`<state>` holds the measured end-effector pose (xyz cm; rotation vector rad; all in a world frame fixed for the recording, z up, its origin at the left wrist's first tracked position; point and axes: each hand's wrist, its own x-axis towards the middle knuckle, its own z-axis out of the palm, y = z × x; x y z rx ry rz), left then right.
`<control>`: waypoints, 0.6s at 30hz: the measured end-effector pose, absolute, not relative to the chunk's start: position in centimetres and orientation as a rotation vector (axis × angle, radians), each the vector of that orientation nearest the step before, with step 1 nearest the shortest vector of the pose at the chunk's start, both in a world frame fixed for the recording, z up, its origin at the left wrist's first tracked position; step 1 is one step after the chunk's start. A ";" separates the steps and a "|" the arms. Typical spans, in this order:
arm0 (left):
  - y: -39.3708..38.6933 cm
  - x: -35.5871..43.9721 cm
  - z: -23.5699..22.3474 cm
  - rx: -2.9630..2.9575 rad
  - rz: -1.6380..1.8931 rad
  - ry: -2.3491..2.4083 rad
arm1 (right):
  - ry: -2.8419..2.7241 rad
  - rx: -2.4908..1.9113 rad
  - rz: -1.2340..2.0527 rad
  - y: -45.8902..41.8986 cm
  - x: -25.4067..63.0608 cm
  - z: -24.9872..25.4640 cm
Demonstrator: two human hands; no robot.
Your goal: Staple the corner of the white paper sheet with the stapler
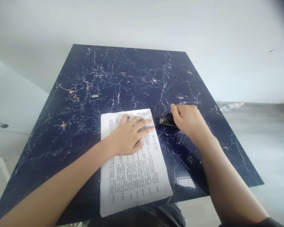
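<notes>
Where printed paper (132,176) lies at the near edge of the glossy, white-veined blue counter (132,69), my left grip (127,137) rests on top, spread wide. Just right of the paper, my right grip (189,120) is clamped around a black stapler (166,121). Farther out sit a small oblong block (95,96) and, past the counter, clear plastic (231,107).

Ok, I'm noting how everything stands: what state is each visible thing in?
Left hand: open, palm down on the printed sheet.
Right hand: closed around the black stapler.
Printed sheet: print side up on the table.
Black stapler: held; pressed or not, unclear.
Small metallic block: lying on the table, untouched.
</notes>
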<state>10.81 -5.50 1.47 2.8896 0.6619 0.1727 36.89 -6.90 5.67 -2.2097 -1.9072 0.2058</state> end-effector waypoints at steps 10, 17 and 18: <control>-5.0 10.3 1.7 2.848 0.236 0.547 | -1.989 -1.778 -0.097 -7.8 35.8 6.7; -4.3 9.8 1.5 2.724 0.439 0.578 | -2.227 -1.506 0.052 -8.7 35.6 7.2; -4.1 9.8 1.4 2.704 0.475 0.666 | -2.306 -1.433 0.120 -8.9 35.6 7.3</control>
